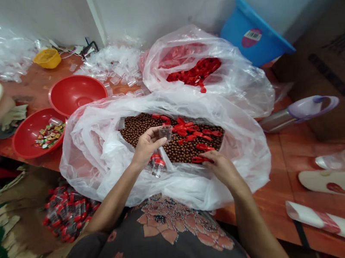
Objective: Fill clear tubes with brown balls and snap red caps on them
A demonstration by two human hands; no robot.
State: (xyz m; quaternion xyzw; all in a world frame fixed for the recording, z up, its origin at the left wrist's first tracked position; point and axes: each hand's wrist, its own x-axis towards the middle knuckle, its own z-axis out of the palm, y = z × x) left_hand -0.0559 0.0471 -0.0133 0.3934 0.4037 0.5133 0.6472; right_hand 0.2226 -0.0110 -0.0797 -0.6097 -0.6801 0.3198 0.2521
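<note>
My left hand pinches a small clear plastic container above a bag of small round brown balls. What is inside the container is hard to make out. My right hand is closed at the bag's right side, its fingertips on a red plastic cap. Several more red caps lie scattered over the balls. The white plastic bag has its rim folded outward around them. Below my left hand, a few red-capped containers rest on the bag's near edge.
Behind stands a clear bag of red caps, near a heap of clear containers. Red bowls sit left, one holding small wrapped pieces. A carton of filled containers is lower left. A bottle and blue bucket stand right.
</note>
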